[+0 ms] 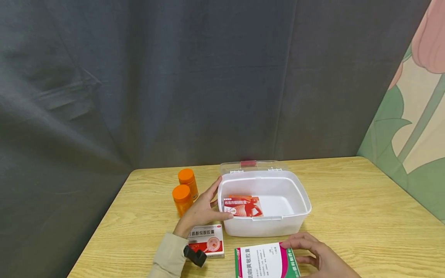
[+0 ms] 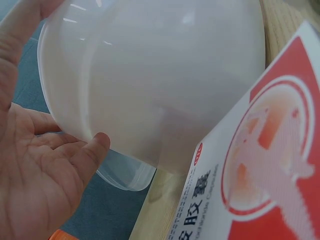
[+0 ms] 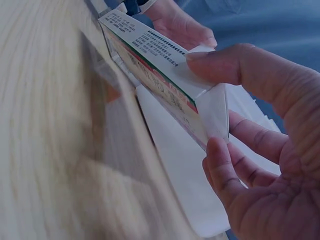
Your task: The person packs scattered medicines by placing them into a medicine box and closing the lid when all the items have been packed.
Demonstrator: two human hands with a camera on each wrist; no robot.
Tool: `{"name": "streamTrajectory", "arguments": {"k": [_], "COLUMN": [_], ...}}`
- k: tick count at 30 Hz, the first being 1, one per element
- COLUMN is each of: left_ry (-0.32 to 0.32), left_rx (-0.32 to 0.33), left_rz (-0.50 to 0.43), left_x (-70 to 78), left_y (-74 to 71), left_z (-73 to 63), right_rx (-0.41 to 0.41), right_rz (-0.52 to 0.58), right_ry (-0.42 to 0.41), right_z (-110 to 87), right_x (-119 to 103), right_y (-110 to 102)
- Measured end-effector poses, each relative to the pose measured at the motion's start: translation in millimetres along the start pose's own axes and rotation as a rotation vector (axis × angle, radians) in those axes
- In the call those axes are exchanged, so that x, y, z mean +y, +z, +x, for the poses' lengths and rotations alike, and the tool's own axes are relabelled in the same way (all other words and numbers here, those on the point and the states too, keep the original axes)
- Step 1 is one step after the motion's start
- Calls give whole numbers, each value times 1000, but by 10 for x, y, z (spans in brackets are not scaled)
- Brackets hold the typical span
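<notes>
A white plastic storage box (image 1: pixel 264 227) stands on the table with its clear lid (image 1: pixel 229 166) folded back. My left hand (image 1: pixel 201 212) grips its left side, thumb over the front rim and fingers along the outer wall. Inside, at the left, lies a red-and-white medicine box (image 1: pixel 255 208). My right hand (image 1: pixel 313 249) pinches one end of a white medicine box (image 1: pixel 260 258) with green and magenta bands, just in front of the storage box; in the right wrist view, thumb and fingertips hold this medicine box (image 3: pixel 150 62) by its end.
Another red-and-white medicine box (image 1: pixel 213 244) lies on the table by my left wrist, close in the left wrist view. Two orange-capped bottles (image 1: pixel 182 195) stand left of the storage box. A dark curtain (image 1: pixel 208 96) hangs behind the wooden table (image 1: pixel 347 208).
</notes>
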State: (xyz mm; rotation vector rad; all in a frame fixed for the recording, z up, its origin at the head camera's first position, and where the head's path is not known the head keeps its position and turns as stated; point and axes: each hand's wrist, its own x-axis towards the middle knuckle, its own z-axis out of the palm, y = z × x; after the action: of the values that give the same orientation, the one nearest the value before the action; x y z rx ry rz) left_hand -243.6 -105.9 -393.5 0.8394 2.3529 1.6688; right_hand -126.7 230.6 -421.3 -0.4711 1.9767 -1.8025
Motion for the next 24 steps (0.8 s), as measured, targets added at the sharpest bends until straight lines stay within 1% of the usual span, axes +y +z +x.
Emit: {"name": "streamTrajectory", "arguments": {"k": [7,12,16,20,24], "left_ry": [10,19,18,8,11], "left_rx": [3,2,4,6,-1], "left_rz": [-1,2,7,15,0], "left_x": [1,7,1,-9,-23], "left_y": [-7,-9,-9,-7,-2], "left_z": [-3,1,1,-2,1], "right_rx": [-24,-42,-29,-11,-3], "right_rz": [16,43,43,19,2], "right_ry": [-29,-26,-24,-36,-48], "right_z": [-33,-46,-57,-78,-98], "right_x": [-104,-156,-178,-210,-251], "right_y": [8,17,33,50,62]}}
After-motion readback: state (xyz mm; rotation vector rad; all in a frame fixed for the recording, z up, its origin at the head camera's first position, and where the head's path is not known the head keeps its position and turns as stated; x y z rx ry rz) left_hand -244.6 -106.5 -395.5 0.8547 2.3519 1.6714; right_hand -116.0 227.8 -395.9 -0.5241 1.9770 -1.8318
